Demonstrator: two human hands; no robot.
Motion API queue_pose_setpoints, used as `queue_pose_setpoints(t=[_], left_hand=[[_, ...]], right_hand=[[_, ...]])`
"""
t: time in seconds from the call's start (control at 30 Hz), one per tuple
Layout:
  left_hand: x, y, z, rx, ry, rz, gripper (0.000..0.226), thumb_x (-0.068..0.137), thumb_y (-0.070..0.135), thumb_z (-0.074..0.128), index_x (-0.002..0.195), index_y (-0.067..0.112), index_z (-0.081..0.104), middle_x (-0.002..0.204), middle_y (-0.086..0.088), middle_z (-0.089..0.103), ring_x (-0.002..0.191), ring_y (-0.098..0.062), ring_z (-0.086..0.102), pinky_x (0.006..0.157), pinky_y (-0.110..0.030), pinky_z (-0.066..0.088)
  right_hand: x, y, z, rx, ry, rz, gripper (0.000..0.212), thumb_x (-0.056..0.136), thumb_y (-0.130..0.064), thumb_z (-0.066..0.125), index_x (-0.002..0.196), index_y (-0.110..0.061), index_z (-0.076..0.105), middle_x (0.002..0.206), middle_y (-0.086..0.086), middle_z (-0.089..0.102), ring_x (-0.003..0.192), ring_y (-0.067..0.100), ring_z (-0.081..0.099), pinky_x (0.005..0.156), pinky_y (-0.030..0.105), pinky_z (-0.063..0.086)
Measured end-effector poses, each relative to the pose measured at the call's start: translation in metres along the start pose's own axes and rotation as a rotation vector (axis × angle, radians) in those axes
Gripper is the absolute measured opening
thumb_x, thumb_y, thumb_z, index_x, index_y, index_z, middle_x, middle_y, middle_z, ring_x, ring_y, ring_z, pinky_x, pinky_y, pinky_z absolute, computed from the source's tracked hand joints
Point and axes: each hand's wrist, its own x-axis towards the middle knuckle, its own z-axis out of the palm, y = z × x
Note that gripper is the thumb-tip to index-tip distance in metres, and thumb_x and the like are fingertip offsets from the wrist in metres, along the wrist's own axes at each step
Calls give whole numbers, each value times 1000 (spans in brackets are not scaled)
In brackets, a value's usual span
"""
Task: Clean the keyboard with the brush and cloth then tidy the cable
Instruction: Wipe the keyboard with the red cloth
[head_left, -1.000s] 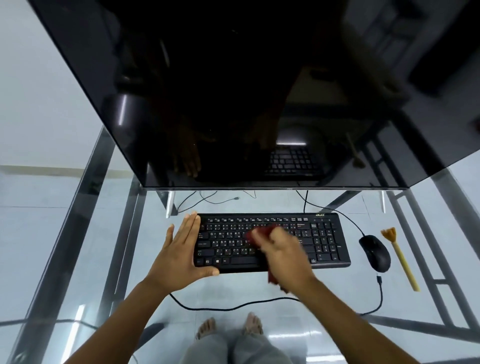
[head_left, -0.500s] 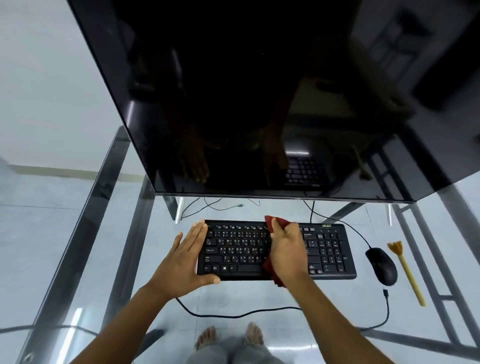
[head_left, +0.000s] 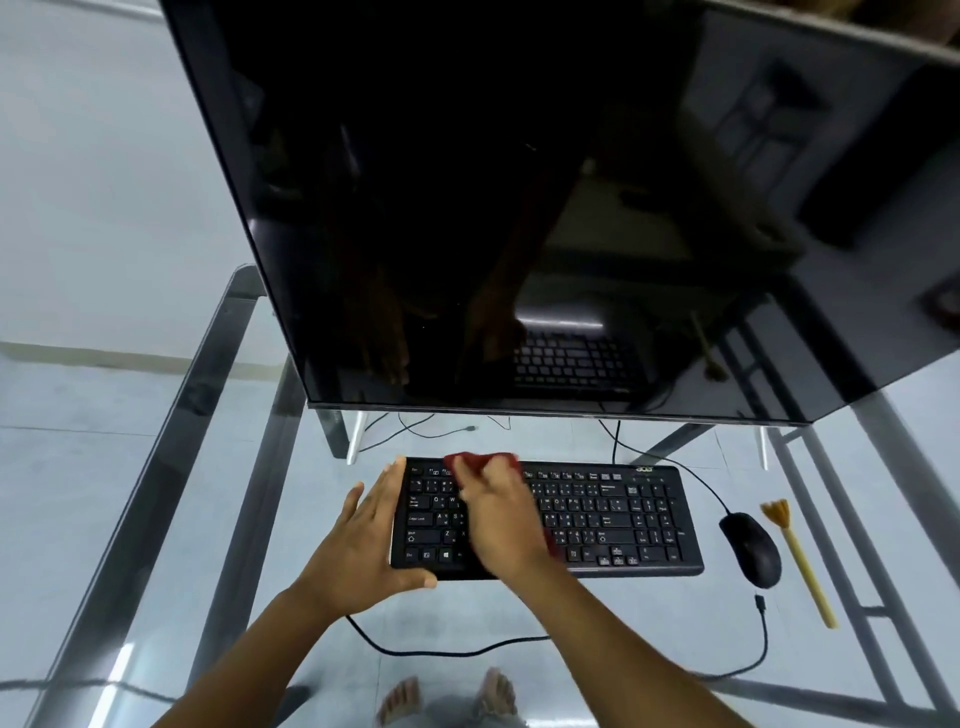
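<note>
A black keyboard (head_left: 613, 519) lies on the glass desk below the monitor. My left hand (head_left: 363, 540) rests with straight fingers against the keyboard's left end, thumb along its front edge. My right hand (head_left: 498, 519) presses a red cloth (head_left: 478, 461) onto the keys in the left half; the cloth shows at my fingertips near the top row and a bit under my palm. A yellow brush (head_left: 800, 561) with a tufted head lies on the desk right of the mouse. The black cable (head_left: 467, 652) loops loosely along the desk in front of the keyboard.
A large dark monitor (head_left: 519, 208) stands over the back of the desk. A black mouse (head_left: 750, 548) sits right of the keyboard. The glass desk (head_left: 156, 467) has a metal frame beneath; bare feet show through it. Thin wires lie under the monitor.
My right hand has swept the red cloth from the keyboard's middle leftwards and up to the top row. My left hand stays at the left end. The view has shifted.
</note>
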Motion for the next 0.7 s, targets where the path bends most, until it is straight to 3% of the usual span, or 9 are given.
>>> queue_pose_setpoints(t=[0.07,0.17,0.23,0.37,0.43,0.5,0.57,0.63,0.7], left_hand=[[0,0,0,-7,4,6,137,58,78,67,148,28,-24,158,13,-8,145,1,-10,121,-37,-5],[0,0,0,-16,17,17,136,59,75,69,147,29,-24,157,15,-10,146,0,-10,120,-35,-6],[-1,0,1,-18,23,13,137,59,74,70,149,27,-21,158,14,-8,146,-1,-8,120,-36,-5],[0,-3,2,-7,21,14,137,59,79,67,151,22,-17,160,12,-7,147,-4,-7,121,-38,-1],[0,-3,1,1,11,14,136,59,80,65,151,23,-18,160,13,-7,147,-5,-9,121,-37,-2],[0,-4,0,5,6,9,135,60,81,64,151,25,-19,160,14,-9,147,-5,-11,121,-35,-3],[-1,-5,1,37,-1,19,132,61,83,61,151,24,-17,160,13,-12,146,-5,-14,121,-36,-3],[-2,-8,2,63,4,28,131,61,85,58,153,22,-11,160,12,-12,146,-4,-13,121,-37,0],[-1,-10,2,81,-7,34,128,62,86,56,153,20,-7,160,11,-12,147,-5,-12,121,-38,2]], right_hand=[[8,1,-9,-30,-35,-99,26,101,-44,42,107,-25,58,102,1,62,87,17,60,69,35,48],[25,36,-15,-101,-73,162,31,102,-28,45,131,-24,54,106,1,49,88,14,54,74,31,51],[21,23,-12,-9,-18,234,28,101,-36,46,121,-24,60,106,-1,54,85,7,55,73,32,50],[3,-26,1,109,-108,-68,27,94,-56,53,83,-31,55,92,-4,60,82,5,61,64,25,41],[6,-15,-6,51,-32,-119,32,87,-66,55,81,-34,58,87,-10,62,76,1,60,64,25,43],[13,10,-7,71,49,-3,23,90,-60,49,96,-45,65,96,-17,59,83,-2,54,75,12,44],[10,12,0,145,37,88,30,94,-39,47,121,-44,61,112,-8,54,100,11,51,86,20,45],[-5,-7,19,-33,-61,-139,48,92,-19,57,137,-35,51,109,3,53,97,26,53,78,34,46],[-21,-16,26,-63,-165,-388,53,90,-21,65,138,-36,50,96,-1,50,87,22,51,70,31,39]])
